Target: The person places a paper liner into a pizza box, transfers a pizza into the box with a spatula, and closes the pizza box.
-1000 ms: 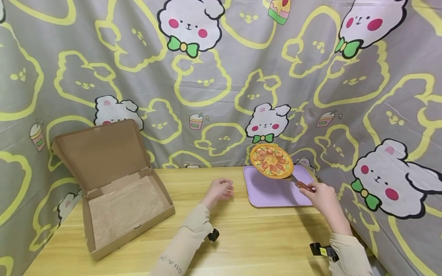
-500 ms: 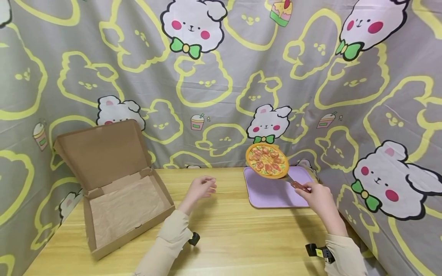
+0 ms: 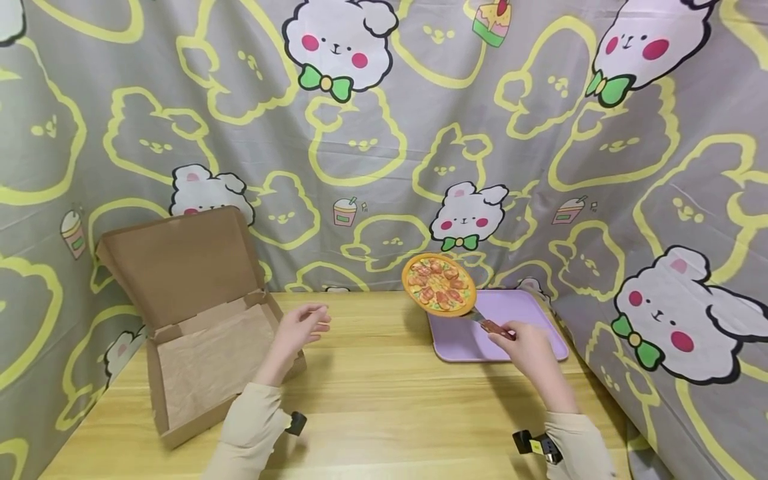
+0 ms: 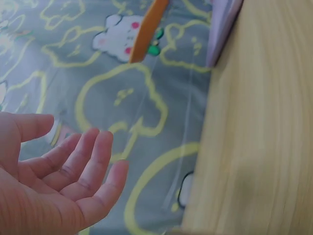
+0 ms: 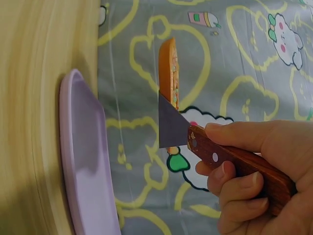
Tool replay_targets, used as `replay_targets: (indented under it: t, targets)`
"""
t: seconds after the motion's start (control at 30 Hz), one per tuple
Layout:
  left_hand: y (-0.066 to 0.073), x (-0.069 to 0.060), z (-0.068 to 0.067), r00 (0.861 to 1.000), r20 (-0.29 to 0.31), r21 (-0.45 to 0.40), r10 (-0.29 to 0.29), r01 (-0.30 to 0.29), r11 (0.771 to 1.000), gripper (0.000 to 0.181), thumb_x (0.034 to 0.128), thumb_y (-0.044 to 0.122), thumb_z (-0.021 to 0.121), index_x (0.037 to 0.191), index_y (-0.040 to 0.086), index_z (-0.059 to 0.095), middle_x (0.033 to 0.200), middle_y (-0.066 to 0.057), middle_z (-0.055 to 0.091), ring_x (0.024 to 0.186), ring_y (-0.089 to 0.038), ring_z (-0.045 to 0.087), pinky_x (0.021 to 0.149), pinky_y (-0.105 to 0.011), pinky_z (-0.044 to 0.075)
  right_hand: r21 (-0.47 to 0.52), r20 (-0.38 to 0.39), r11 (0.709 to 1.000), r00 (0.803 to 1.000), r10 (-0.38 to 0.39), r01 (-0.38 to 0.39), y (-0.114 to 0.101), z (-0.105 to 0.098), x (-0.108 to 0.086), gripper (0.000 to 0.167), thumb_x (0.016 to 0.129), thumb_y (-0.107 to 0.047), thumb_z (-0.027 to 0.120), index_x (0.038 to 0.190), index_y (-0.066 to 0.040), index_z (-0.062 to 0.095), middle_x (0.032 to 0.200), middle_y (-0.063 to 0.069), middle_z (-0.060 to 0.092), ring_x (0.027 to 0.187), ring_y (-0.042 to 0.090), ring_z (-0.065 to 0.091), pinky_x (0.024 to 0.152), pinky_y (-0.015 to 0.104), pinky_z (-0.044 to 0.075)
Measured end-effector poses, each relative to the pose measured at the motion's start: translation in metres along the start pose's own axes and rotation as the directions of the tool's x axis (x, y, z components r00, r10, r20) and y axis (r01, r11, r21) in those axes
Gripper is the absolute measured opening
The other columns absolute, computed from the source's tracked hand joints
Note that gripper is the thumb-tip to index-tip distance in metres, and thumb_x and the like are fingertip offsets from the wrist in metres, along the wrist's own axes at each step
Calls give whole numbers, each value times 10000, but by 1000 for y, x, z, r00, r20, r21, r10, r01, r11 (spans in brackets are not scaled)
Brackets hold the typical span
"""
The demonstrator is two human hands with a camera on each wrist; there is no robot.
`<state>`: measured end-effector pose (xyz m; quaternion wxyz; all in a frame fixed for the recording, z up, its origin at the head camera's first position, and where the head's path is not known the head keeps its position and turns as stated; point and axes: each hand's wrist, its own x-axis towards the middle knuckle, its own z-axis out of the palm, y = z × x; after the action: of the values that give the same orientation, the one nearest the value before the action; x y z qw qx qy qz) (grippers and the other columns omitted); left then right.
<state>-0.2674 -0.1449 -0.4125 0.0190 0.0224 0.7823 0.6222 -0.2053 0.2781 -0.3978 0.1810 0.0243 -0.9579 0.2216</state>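
My right hand point(image 3: 528, 347) grips the brown wooden handle point(image 5: 244, 166) of a spatula with a flat metal blade point(image 5: 172, 128). On the blade rests a round toy pizza point(image 3: 439, 285) with an orange rim, held up in the air over the left edge of the purple tray point(image 3: 522, 313). In the right wrist view the pizza point(image 5: 166, 73) appears edge-on. My left hand point(image 3: 300, 330) hovers empty beside the cardboard box point(image 3: 216, 360), its fingers loosely bent and spread, as the left wrist view shows of the hand point(image 4: 63, 181).
The box's lid point(image 3: 180, 267) stands raised at the back left, and brown paper point(image 3: 219, 353) lines its base. A patterned curtain point(image 3: 360, 253) hangs behind and along both sides of the wooden table point(image 3: 384, 413).
The right hand has moved left with the spatula and pizza, from above the tray to its left edge. My left hand has moved left toward the box, still empty.
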Motion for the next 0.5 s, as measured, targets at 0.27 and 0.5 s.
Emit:
replay_targets:
  t: [0.27,0.5]
  targets:
    - [2,-15,-42,999,-49,-9,16,-16,1000,492,1004,353,531,1332,-13,516,1029,-43,701,896,-100,694,835,-305,565,28,45,1000,999,2,-4,-18,13,3,251,857,-259,735,898,-13,706,700,70,655,568,147,478,519,284,369]
    - [3,-28,-74,996,-69,19,49,-48,999,531,1009,378,509,1350,-29,477,902,170,685,849,3,672,797,-243,565,71,68,997,998,-18,13,-35,27,5,226,855,-245,738,887,-24,706,693,53,644,556,129,461,498,264,359]
